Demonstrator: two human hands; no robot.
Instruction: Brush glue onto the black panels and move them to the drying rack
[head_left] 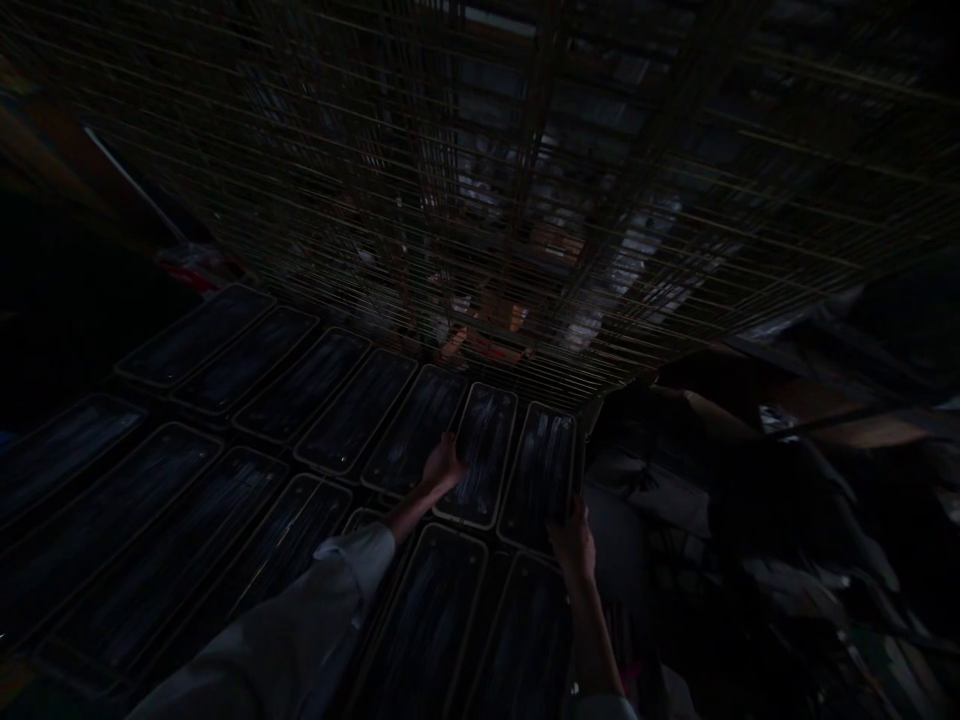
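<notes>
Dark, long rectangular trays with pale rims lie side by side in two rows; their contents are too dark to make out. My left hand (444, 465) is at the left edge of a tray (480, 450), second from the right in the far row. Its fingers are only partly visible, and their grip is unclear. At the near right corner of the rightmost far tray (538, 470), my right hand (574, 545) has its thumb over the rim and fingers along the outer side. Both hands are bent toward these two trays.
A slatted or wire-like lattice (495, 250) rises behind the far row, with boxes (502, 315) dimly visible through it. More trays (442, 600) fill the near row. Dark, blurred clutter (750, 500) stands to the right. A reddish item (196, 270) lies at the far left.
</notes>
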